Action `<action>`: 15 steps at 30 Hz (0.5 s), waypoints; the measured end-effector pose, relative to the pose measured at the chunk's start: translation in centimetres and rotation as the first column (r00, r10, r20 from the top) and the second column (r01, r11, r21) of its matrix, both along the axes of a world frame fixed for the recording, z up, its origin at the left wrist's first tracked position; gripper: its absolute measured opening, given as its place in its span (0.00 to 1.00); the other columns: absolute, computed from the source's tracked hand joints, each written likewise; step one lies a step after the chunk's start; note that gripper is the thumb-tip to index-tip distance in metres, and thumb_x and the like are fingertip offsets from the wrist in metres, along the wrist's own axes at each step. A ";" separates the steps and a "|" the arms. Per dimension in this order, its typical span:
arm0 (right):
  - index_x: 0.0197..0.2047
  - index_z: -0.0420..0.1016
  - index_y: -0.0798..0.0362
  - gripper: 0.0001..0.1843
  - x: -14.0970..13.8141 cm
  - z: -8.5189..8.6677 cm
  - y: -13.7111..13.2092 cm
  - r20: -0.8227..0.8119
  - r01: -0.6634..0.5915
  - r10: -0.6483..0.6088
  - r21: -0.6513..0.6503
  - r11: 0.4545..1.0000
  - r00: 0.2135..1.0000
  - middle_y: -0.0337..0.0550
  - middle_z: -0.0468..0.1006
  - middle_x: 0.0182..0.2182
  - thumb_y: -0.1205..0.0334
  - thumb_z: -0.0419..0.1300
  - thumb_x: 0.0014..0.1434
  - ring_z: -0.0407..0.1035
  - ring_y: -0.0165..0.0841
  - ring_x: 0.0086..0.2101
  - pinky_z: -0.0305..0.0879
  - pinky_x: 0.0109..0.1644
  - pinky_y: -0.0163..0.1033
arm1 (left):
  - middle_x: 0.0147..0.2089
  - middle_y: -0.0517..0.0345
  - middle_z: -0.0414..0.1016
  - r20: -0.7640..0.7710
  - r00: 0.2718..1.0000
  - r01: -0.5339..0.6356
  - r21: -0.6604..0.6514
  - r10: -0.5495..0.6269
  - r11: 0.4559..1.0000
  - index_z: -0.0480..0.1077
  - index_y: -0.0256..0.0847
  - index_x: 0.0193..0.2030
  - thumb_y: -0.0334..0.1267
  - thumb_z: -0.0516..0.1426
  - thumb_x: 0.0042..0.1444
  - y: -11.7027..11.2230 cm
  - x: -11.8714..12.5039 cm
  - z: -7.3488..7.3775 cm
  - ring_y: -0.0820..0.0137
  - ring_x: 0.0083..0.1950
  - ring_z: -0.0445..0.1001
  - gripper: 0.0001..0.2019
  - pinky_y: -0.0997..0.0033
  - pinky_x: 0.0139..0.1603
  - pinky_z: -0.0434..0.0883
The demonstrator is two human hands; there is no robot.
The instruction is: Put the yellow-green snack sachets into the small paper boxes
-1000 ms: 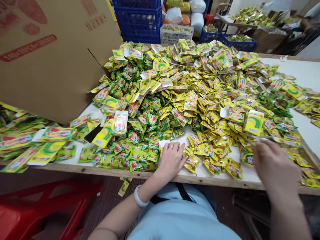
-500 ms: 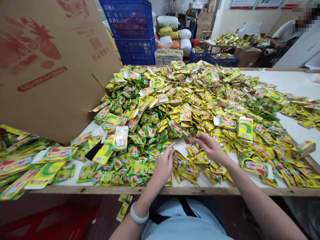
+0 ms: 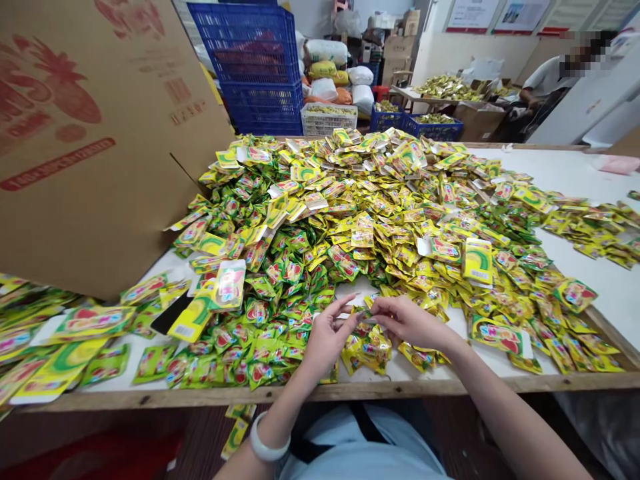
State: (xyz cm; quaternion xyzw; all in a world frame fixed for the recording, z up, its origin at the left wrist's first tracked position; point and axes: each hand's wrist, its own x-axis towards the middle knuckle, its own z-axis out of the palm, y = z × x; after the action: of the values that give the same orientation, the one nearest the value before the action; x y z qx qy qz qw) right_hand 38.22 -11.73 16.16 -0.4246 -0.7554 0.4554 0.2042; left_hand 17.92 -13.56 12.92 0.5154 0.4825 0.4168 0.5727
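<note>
Both hands are close together over a bare patch near the front of a packet-strewn table. My right hand (image 3: 413, 323) has its fingers pinched on a small candy packet, mostly hidden by the fingertips. Thumb and fingers apart, my left hand (image 3: 327, 337) faces the right fingertips from the left side. Just below the hands lie yellow packets (image 3: 373, 353). Green packets (image 3: 275, 347) with a red fruit print spread left of my left hand. Behind the hands rises a large heap of yellow packets (image 3: 395, 200).
A big cardboard carton (image 3: 115, 220) stands at the left. Flat yellow-green boxes (image 3: 477, 260) lie among the packets. A wooden rim (image 3: 425, 388) edges the table. Blue crates (image 3: 250, 67) are stacked behind, and a person (image 3: 545, 80) sits at the far right.
My right hand has come down and left, towards my left hand, with the small packet. The left thumb and fingers have spread. The whole view has shifted slightly.
</note>
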 end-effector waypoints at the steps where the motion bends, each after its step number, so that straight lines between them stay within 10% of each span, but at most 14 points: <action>1: 0.36 0.70 0.53 0.11 0.0 -0.4 -0.1 -0.006 0.046 -0.046 0.037 0.998 0.999 0.34 0.69 0.24 0.56 0.56 0.66 0.63 0.28 0.24 0.60 0.28 0.33 | 0.44 0.50 0.77 -0.002 0.999 -0.039 0.020 0.039 0.999 0.71 0.36 0.59 0.49 0.63 0.55 0.0 0.1 -0.2 0.68 0.37 0.76 0.28 0.69 0.40 0.75; 7: 0.61 0.65 0.48 0.33 -2.8 -4.7 -1.7 -0.372 0.335 -0.375 -0.170 0.927 0.849 0.49 0.74 0.53 0.47 0.67 0.56 0.72 0.36 0.46 0.74 0.43 0.40 | 0.39 0.52 0.80 0.009 0.974 -0.224 0.130 0.224 0.966 0.67 0.36 0.61 0.45 0.56 0.62 -0.3 1.2 -0.8 0.67 0.38 0.77 0.24 0.68 0.43 0.74; 15: 0.40 0.79 0.52 0.21 -3.5 -2.8 -1.8 -0.496 0.230 -0.484 -0.488 0.842 0.721 0.44 0.82 0.35 0.45 0.70 0.51 0.76 0.34 0.27 0.75 0.29 0.38 | 0.45 0.50 0.77 -0.428 0.817 -0.207 0.408 0.386 0.889 0.71 0.41 0.56 0.48 0.53 0.66 -0.9 -3.6 1.0 0.63 0.47 0.75 0.18 0.66 0.45 0.73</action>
State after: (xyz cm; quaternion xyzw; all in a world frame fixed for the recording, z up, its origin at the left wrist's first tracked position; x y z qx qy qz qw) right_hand 34.68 -13.56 13.34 -0.4297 -0.4445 0.6582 0.4296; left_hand 14.31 -14.43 13.88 0.6138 0.6086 0.4324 0.2566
